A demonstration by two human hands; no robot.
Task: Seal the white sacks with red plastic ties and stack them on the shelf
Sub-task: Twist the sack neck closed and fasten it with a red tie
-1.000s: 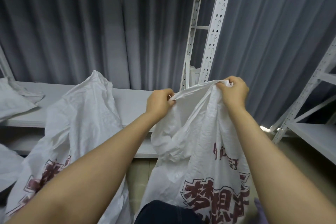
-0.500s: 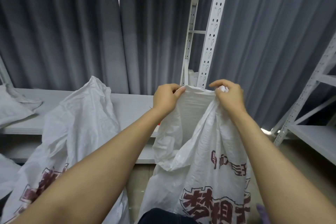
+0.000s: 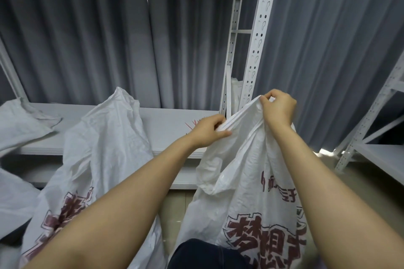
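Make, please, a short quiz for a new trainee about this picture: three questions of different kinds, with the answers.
1. True or false: the left hand and the right hand both grip the top edge of the front sack.
2. Where do the red ties lie? A) on the shelf, behind the left hand; B) round the sack's mouth; C) on the floor.
3. Is the front sack sealed yet?
Key: 1 true; 2 A; 3 no, no tie is round its mouth.

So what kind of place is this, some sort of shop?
More likely a storeroom or small warehouse: white slotted-steel shelving, a printed white sack held up at its mouth, another sack before the low shelf, grey curtains behind.
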